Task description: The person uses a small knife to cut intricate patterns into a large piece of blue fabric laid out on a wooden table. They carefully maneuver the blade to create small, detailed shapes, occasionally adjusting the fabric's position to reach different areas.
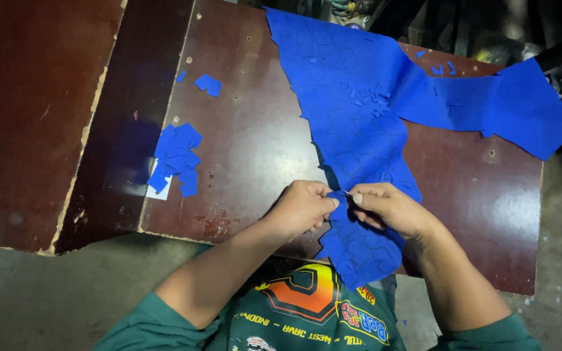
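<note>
On the brown desk [255,149] a big blue sheet [352,110] scored with cut shapes runs from far right to the near edge. Few are out: a small pile of blue pieces [175,156] lies left. Left hand [304,207] and right hand [388,207] pinch the sheet's near end.

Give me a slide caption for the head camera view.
Both hands pinch a blue sheet over a brown table.

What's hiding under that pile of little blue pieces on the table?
A white piece of paper pokes out beneath the pile of blue pieces, lying on the dark brown table. How far it reaches under the pile is covered.
</note>
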